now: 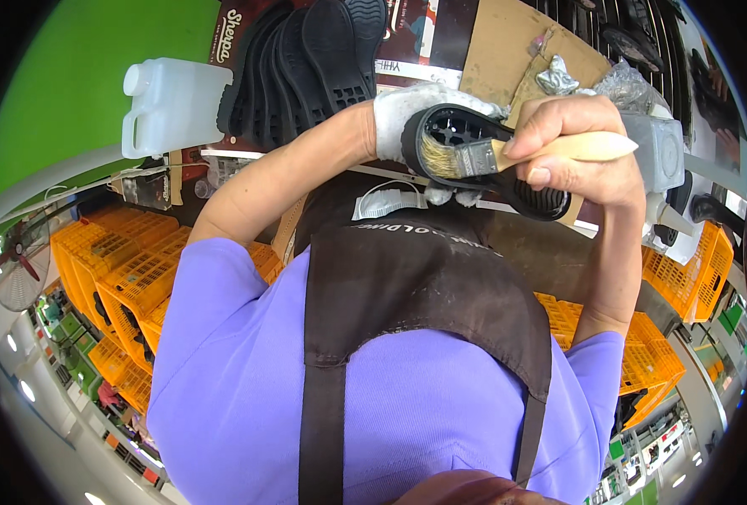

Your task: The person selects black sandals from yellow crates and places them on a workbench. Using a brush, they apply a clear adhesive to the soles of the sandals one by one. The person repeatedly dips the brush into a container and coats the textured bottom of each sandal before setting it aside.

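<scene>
A black shoe sole [542, 200] is held up in front of my chest, its hollow heel end with a ribbed grid facing up. My left hand [394, 118], in a white glove, is closed round the heel end; white glove fingertips show below the sole's edge. The fingers of my bare right hand [588, 151] pinch a flat paintbrush [477, 157] with a pale wooden handle and metal band. Its tan bristles rest in the heel hollow, against the inner rim as far as I can see. My right hand partly covers the sole's middle.
Several black soles [331, 50] lean in a row at the far left of the bench, beside a translucent white jug [178, 108]. Cardboard [508, 38], crumpled foil [557, 77] and a clear square container [664, 151] sit to the right. Orange crates [129, 252] stand behind me.
</scene>
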Action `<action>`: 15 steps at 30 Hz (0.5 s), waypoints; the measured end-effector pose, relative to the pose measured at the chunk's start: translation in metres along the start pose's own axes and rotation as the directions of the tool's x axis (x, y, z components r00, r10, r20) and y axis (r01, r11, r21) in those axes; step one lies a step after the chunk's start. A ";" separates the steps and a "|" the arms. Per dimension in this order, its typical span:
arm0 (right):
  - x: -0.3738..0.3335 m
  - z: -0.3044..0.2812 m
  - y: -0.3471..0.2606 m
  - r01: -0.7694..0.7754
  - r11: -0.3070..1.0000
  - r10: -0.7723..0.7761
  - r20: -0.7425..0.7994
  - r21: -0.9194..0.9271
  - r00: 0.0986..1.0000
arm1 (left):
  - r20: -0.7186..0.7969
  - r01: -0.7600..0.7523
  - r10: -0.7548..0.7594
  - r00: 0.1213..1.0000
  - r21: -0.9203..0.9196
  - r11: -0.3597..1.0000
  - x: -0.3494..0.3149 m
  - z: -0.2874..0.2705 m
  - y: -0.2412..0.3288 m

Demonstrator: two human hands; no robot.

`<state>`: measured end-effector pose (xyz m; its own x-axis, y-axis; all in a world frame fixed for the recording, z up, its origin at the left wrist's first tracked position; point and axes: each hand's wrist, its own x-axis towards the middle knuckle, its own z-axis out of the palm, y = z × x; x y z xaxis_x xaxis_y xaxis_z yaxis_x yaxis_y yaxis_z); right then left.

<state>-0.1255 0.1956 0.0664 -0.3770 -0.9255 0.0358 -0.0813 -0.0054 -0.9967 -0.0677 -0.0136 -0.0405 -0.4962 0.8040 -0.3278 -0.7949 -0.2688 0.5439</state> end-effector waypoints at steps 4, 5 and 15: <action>0.009 -0.008 0.001 -0.038 0.999 0.036 0.131 0.014 0.991 | 0.016 -0.039 0.036 0.999 0.317 0.948 -0.003 0.003 0.007; 0.012 -0.010 0.003 -0.017 1.000 0.017 0.164 -0.001 0.986 | 0.032 -0.072 0.065 0.997 0.401 0.913 -0.003 0.005 0.009; 0.018 -0.018 0.012 -0.052 0.995 0.076 0.302 -0.088 0.950 | 0.125 -0.088 0.062 0.990 0.213 0.973 -0.001 -0.020 -0.006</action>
<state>-0.1499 0.1858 0.0563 -0.0862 -0.9942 -0.0642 -0.1420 0.0760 -0.9869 -0.0695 -0.0237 -0.0591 -0.4970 0.8458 -0.1939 -0.6552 -0.2193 0.7229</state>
